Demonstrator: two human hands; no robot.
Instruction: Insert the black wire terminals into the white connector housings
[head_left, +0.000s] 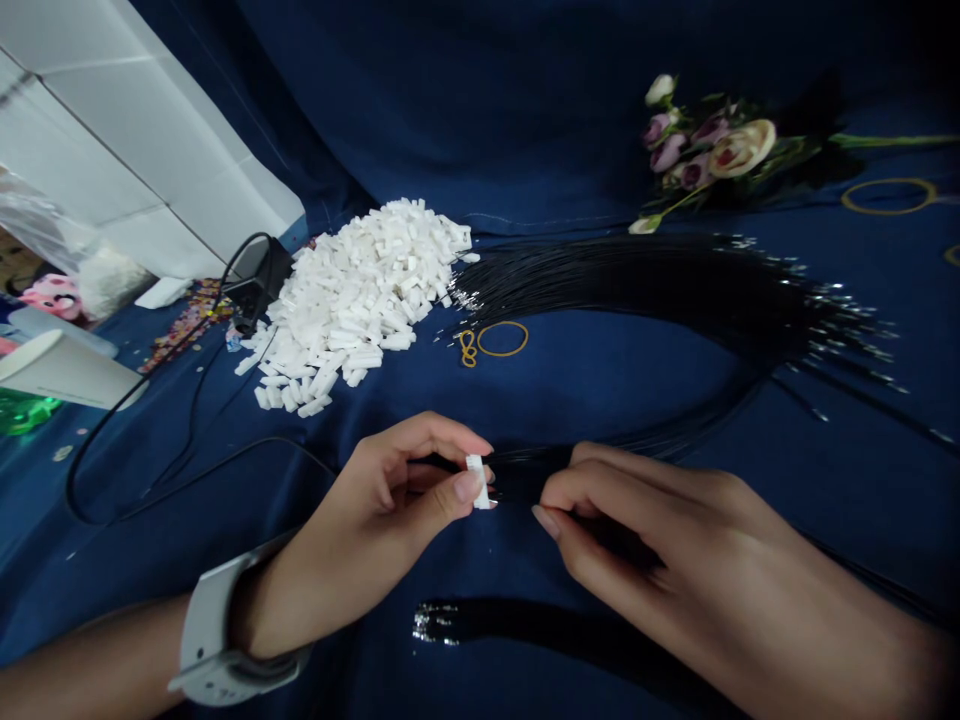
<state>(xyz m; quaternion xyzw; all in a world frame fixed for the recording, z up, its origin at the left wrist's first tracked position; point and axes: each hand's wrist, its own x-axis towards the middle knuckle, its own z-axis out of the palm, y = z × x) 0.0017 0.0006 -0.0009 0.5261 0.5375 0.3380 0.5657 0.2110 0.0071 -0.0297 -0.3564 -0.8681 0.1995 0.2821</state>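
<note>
On cloth (585, 390): pile of plastic pieces (352, 300), left of wire bundle (645, 270); flowers (739, 150), behind bundle. Cup (82, 370): left of pile.

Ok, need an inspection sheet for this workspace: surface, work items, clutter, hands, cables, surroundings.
Surface: dark blue cloth, filling most of the view
Work items: heap of small white oblong blocks; curved bundle of thin black wires with silvery tips; second black silver-tipped bundle, nearer the wearer
Clutter: round yellow rubber band, twisted yellow band beside it; mauve-and-cream flowers; white tapered cup
Left hand: pinches one white block; pale grey watch band on wrist
Right hand: thumb and forefinger close together near that block; grip on a wire unclear
Cables: long black cable looping at left
Surroundings: white panel, upper left; other people, nothing seen
</note>
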